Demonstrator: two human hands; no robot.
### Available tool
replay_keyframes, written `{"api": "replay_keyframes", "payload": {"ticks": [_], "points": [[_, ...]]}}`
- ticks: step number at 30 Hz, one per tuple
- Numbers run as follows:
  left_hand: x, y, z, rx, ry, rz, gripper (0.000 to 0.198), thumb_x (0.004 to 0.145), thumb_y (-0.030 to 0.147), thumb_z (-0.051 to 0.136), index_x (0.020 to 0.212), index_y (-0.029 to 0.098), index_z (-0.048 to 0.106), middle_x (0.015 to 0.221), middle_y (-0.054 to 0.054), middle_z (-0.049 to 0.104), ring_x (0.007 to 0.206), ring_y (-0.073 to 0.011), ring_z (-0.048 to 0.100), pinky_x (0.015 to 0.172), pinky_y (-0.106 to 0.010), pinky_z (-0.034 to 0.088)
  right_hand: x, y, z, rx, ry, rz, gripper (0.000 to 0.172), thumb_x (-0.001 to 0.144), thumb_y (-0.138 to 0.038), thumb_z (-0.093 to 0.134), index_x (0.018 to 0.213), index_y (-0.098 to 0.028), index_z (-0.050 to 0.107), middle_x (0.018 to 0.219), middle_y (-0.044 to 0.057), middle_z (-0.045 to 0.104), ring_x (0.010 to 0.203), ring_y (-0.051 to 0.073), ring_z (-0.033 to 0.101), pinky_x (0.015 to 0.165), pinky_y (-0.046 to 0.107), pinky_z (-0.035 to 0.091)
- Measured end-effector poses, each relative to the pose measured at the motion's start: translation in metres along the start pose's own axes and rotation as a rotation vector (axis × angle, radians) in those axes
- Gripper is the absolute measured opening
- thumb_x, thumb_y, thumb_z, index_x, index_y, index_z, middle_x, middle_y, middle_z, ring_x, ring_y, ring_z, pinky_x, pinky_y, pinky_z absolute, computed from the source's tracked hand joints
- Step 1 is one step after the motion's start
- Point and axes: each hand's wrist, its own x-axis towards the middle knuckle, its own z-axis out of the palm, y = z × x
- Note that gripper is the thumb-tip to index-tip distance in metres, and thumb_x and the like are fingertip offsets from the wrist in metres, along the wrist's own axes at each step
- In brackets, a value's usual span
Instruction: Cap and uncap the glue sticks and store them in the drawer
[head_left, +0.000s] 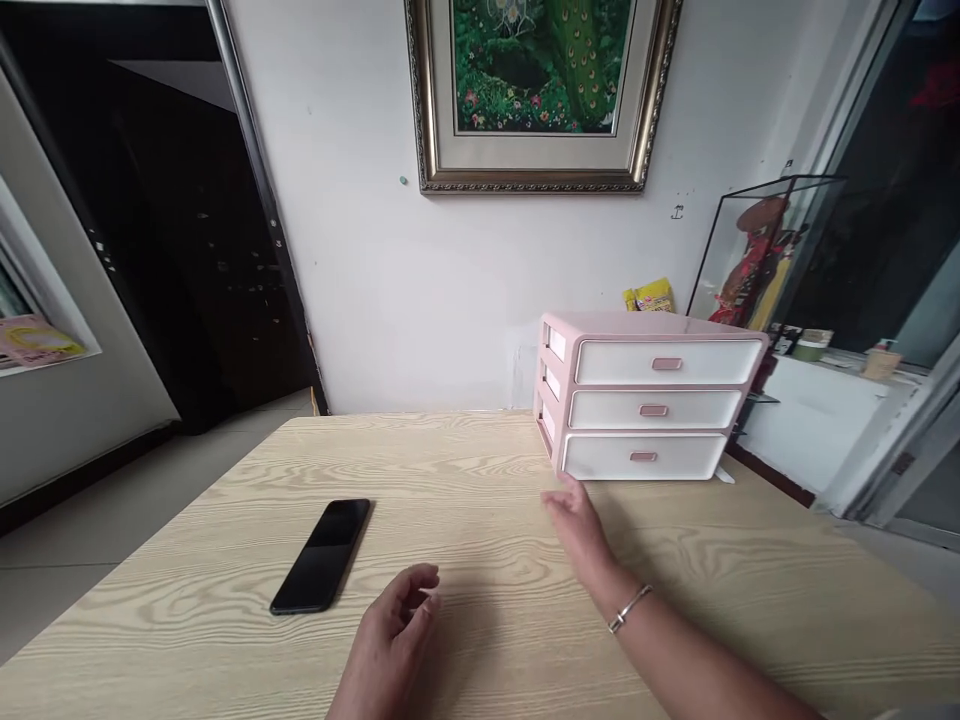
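A pink drawer box (559, 395) with three white-fronted drawers stands at the back right of the wooden table. All three drawers look closed. My right hand (574, 515), a silver bracelet on its wrist, is at the box's lower left front corner, fingers apart and holding nothing. Whether its fingertips touch the box I cannot tell. My left hand (394, 630) hovers over the near middle of the table, its fingers loosely curled with a gap between thumb and fingers and nothing in them. Left of it lies a black smartphone (322, 556), screen up.
The wood-grain table (450, 480) meets a white wall at its far edge. Above hangs a framed peacock picture (536, 180). A yellow packet (651, 296) shows behind the drawer box. To the right stands a glass case (757, 255) with a figure inside. A dark doorway (187, 230) is at left.
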Motion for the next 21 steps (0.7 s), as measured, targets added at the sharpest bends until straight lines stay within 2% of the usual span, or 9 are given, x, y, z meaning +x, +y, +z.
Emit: {"api": "replay_keyframes", "payload": {"ticks": [2,5,7,10,13,16,21], "points": [[0.009,0.018,0.002,-0.173,-0.019,0.011,0.051,0.084,0.038,0.069,0.132,0.021,0.063,0.115,-0.011,0.071,0.104,-0.0245,0.066,0.089,-0.035,0.050,-0.017,-0.024,0.015,0.217,-0.170,0.123,0.070,0.067,-0.029,0.059,0.136,-0.019,0.055,0.076,0.003,0.069,0.069,0.021,0.063,0.061,0.031,0.047],[0.023,0.050,0.002,-0.461,-0.082,0.067,0.070,0.081,0.025,0.070,0.148,0.022,0.047,0.093,-0.007,0.071,0.082,-0.0175,0.064,0.069,-0.027,0.047,-0.033,-0.057,0.028,0.496,-0.411,0.209,0.080,0.066,-0.021,0.059,0.145,-0.018,0.048,0.075,0.001,0.068,0.064,0.016,0.058,0.058,0.026,0.042],[0.031,0.070,-0.002,-0.642,-0.162,0.119,0.082,0.080,0.016,0.067,0.155,0.024,0.036,0.074,-0.001,0.066,0.064,-0.0122,0.056,0.057,-0.022,0.041,-0.038,-0.075,0.031,0.635,-0.535,0.205,0.085,0.068,-0.016,0.058,0.151,-0.022,0.042,0.070,-0.003,0.064,0.058,0.012,0.049,0.054,0.023,0.034],[0.042,0.090,-0.008,-0.801,-0.283,0.199,0.094,0.075,0.006,0.062,0.158,0.032,0.027,0.063,0.005,0.057,0.047,-0.0057,0.037,0.045,-0.016,0.026,-0.036,-0.095,0.031,0.802,-0.674,0.127,0.082,0.077,-0.013,0.057,0.155,-0.029,0.035,0.058,-0.007,0.051,0.053,0.010,0.033,0.052,0.023,0.023],[0.052,0.099,-0.012,-0.883,-0.392,0.304,0.096,0.076,0.004,0.059,0.158,0.039,0.023,0.060,0.007,0.053,0.046,-0.0050,0.027,0.043,-0.013,0.022,-0.029,-0.112,0.028,0.915,-0.766,0.047,0.082,0.080,-0.013,0.058,0.156,-0.033,0.033,0.054,-0.009,0.042,0.053,0.011,0.026,0.052,0.024,0.022],[0.060,0.103,-0.011,-0.927,-0.466,0.394,0.098,0.076,0.005,0.058,0.157,0.044,0.020,0.058,0.007,0.048,0.047,-0.0064,0.026,0.044,-0.013,0.026,-0.022,-0.120,0.023,0.967,-0.789,-0.023,0.083,0.082,-0.015,0.059,0.157,-0.035,0.030,0.051,-0.010,0.035,0.051,0.011,0.021,0.051,0.025,0.021],[0.066,0.097,-0.008,-0.995,-0.555,0.475,0.094,0.076,0.005,0.054,0.155,0.046,0.024,0.054,0.007,0.042,0.047,-0.0076,0.020,0.045,-0.012,0.029,-0.017,-0.112,0.015,0.988,-0.811,-0.042,0.082,0.084,-0.018,0.062,0.156,-0.040,0.031,0.048,-0.011,0.027,0.049,0.012,0.015,0.047,0.023,0.019]]}}
